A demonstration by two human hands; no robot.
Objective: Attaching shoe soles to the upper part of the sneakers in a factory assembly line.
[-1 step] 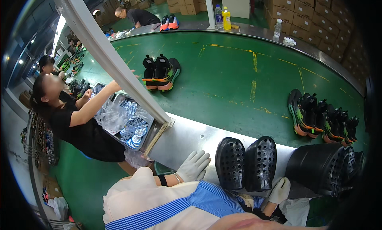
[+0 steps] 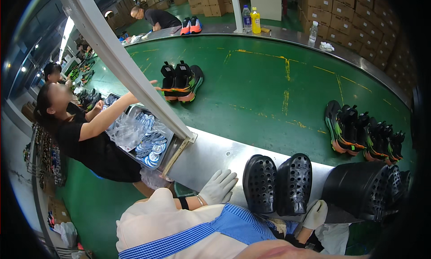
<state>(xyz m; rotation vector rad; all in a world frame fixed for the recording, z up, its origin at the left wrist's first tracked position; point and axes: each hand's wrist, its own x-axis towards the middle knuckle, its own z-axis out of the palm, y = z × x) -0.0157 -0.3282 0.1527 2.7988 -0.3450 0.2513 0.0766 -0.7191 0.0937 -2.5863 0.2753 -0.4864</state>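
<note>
My left hand (image 2: pixel 219 187), in a white glove, lies flat with fingers outstretched on the metal ledge (image 2: pixel 211 153). Right of it stand two black clog-shaped pieces (image 2: pixel 294 182) full of round holes, close together but apart from my fingers. Beyond the right piece, at the ledge's near edge, is my gloved right hand (image 2: pixel 315 214). Its fingers look curled in, and what they grip, if anything, is hidden. A larger black rounded piece (image 2: pixel 350 189) with similar holed ones sits farther right.
A green belt carries black sneakers with orange soles (image 2: pixel 182 82) and a row of similar sneakers (image 2: pixel 361 131). At left, a co-worker (image 2: pixel 85 129) reaches past a slanted white post (image 2: pixel 121 61). A tray (image 2: pixel 168 140) holds blue-and-white pieces. Bottles (image 2: pixel 255 20) stand on the far ledge.
The co-worker's outstretched hand has moved slightly right, to the sneakers at left on the belt. My hands and the black holed pieces have not moved.
</note>
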